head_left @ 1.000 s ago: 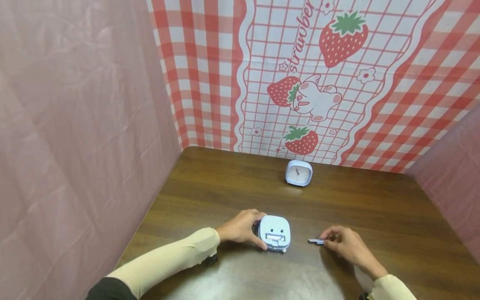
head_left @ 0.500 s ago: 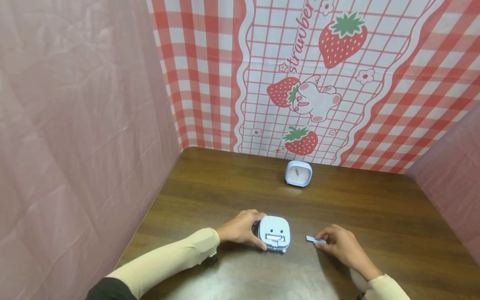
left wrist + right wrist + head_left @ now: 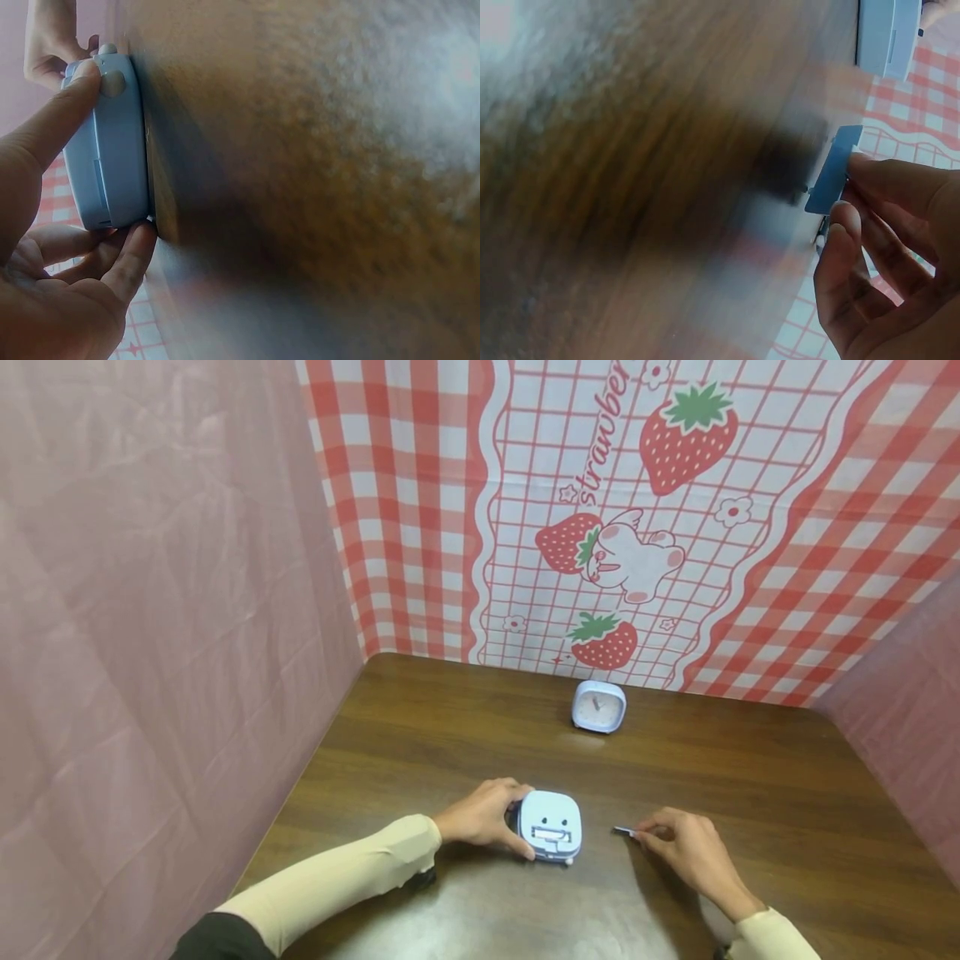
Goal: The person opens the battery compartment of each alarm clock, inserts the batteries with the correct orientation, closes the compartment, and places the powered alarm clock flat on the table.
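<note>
Fingers [image 3: 90,86] of left hand [image 3: 480,814] clamping face-down clock [image 3: 550,825] steady near surface's [image 3: 750,777] front edge, right hand [image 3: 686,847] pinching small cover [image 3: 832,171] beside it.

A small booth set up for recording, not a lived-in room; a dark wooden table [image 3: 750,777] is boxed in by plain pink sheets [image 3: 150,610] at the sides and a red-checked strawberry cloth [image 3: 637,510] behind; a clock [image 3: 598,707] stands at the back.
</note>
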`<control>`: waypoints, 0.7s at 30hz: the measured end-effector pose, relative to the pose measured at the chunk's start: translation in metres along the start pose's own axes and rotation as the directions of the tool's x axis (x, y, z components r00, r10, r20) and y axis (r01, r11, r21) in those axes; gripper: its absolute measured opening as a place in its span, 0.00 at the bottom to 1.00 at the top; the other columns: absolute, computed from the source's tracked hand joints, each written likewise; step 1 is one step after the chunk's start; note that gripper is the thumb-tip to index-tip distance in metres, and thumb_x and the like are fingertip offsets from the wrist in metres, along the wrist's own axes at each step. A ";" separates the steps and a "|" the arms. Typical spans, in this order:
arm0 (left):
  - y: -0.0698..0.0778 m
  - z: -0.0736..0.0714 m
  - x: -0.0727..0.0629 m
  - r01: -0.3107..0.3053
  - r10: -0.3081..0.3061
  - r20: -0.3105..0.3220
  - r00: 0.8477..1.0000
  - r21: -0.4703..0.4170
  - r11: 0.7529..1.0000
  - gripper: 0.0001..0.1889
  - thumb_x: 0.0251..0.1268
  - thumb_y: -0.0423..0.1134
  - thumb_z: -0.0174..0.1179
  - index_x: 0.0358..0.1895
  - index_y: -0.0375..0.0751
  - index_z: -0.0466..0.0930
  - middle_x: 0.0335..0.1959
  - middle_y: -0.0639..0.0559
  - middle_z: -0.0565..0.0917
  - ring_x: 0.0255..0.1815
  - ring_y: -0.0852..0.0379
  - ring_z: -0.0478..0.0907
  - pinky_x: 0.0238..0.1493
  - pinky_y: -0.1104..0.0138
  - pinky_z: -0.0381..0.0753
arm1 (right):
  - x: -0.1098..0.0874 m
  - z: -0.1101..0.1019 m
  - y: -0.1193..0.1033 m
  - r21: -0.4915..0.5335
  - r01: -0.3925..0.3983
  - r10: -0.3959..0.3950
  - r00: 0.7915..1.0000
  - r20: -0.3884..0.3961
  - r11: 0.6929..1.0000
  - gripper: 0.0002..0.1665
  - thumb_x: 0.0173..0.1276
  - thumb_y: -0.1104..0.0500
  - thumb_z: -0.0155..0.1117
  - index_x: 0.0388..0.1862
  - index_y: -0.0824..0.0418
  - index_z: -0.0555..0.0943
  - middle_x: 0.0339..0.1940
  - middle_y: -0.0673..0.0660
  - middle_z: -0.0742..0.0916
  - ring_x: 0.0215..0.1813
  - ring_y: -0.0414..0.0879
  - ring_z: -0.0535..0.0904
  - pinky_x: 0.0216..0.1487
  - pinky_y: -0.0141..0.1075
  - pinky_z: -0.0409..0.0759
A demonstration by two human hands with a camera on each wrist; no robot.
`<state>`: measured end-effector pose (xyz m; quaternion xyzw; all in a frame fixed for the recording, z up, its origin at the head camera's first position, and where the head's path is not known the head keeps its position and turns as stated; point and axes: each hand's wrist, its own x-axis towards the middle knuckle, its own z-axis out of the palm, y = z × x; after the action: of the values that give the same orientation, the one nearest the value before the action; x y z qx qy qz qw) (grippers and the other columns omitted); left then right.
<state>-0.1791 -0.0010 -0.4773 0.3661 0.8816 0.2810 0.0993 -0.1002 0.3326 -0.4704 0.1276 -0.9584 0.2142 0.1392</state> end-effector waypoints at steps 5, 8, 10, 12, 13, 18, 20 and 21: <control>-0.001 0.000 0.000 0.003 -0.003 0.003 1.000 -0.002 1.000 0.52 0.38 0.60 0.84 0.71 0.41 0.75 0.54 0.53 0.82 0.53 0.60 0.76 0.60 0.65 0.76 | 0.001 0.001 -0.003 0.009 0.012 -0.012 1.000 -0.024 1.000 0.11 0.55 0.62 0.82 0.29 0.45 0.90 0.32 0.41 0.89 0.32 0.36 0.83 0.33 0.36 0.82; -0.001 0.001 0.000 0.002 -0.002 -0.001 1.000 -0.006 1.000 0.52 0.38 0.59 0.84 0.71 0.41 0.75 0.55 0.53 0.82 0.54 0.60 0.76 0.60 0.65 0.76 | 0.002 0.002 -0.006 0.020 0.013 -0.012 0.999 -0.034 1.000 0.11 0.55 0.60 0.83 0.29 0.44 0.90 0.32 0.40 0.89 0.32 0.35 0.82 0.32 0.35 0.80; -0.001 0.002 0.000 0.003 -0.003 0.002 1.000 -0.005 1.000 0.52 0.39 0.59 0.83 0.71 0.41 0.75 0.56 0.52 0.82 0.55 0.59 0.77 0.61 0.65 0.76 | 0.002 0.003 -0.008 0.033 0.013 -0.011 0.999 -0.037 0.999 0.11 0.55 0.60 0.83 0.29 0.43 0.90 0.32 0.39 0.89 0.31 0.33 0.81 0.32 0.34 0.79; -0.001 0.003 -0.001 0.008 -0.008 0.008 1.000 -0.007 1.000 0.52 0.39 0.60 0.83 0.71 0.41 0.75 0.56 0.51 0.82 0.55 0.58 0.77 0.62 0.64 0.76 | 0.001 0.004 -0.011 0.048 0.012 -0.010 0.999 -0.042 0.999 0.12 0.55 0.60 0.83 0.29 0.42 0.89 0.32 0.38 0.88 0.30 0.32 0.79 0.31 0.33 0.78; -0.001 0.003 -0.002 0.009 -0.009 0.010 1.000 -0.008 1.000 0.52 0.39 0.60 0.83 0.71 0.41 0.75 0.56 0.51 0.82 0.56 0.58 0.77 0.62 0.63 0.76 | 0.001 0.005 -0.012 0.055 0.012 -0.010 0.999 -0.044 0.998 0.12 0.55 0.61 0.83 0.29 0.43 0.90 0.31 0.37 0.88 0.30 0.31 0.78 0.30 0.32 0.77; -0.001 0.004 -0.001 0.008 -0.008 0.002 1.000 -0.005 1.000 0.52 0.39 0.59 0.83 0.71 0.41 0.75 0.57 0.51 0.82 0.56 0.58 0.76 0.63 0.63 0.75 | 0.002 0.006 -0.018 0.084 -0.003 0.007 0.999 -0.048 0.996 0.10 0.57 0.60 0.82 0.30 0.45 0.90 0.25 0.36 0.86 0.24 0.30 0.74 0.25 0.30 0.73; -0.002 0.002 -0.001 0.007 -0.007 -0.002 1.000 -0.004 1.000 0.52 0.39 0.59 0.83 0.71 0.40 0.74 0.56 0.52 0.82 0.56 0.58 0.76 0.62 0.64 0.75 | 0.003 0.005 -0.020 0.091 -0.018 0.022 0.999 -0.044 0.996 0.09 0.58 0.60 0.81 0.31 0.45 0.90 0.23 0.36 0.84 0.22 0.30 0.73 0.24 0.30 0.72; -0.002 0.001 0.000 0.005 -0.005 -0.004 1.000 -0.005 1.000 0.52 0.39 0.59 0.84 0.71 0.40 0.75 0.56 0.52 0.82 0.55 0.59 0.76 0.62 0.64 0.75 | 0.004 0.005 -0.022 0.095 -0.024 0.028 0.999 -0.041 0.995 0.08 0.59 0.59 0.81 0.31 0.46 0.90 0.23 0.36 0.84 0.22 0.31 0.73 0.23 0.30 0.72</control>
<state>-0.1793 -0.0016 -0.4794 0.3632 0.8819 0.2838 0.0993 -0.0982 0.3108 -0.4652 0.1172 -0.9455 0.2639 0.1507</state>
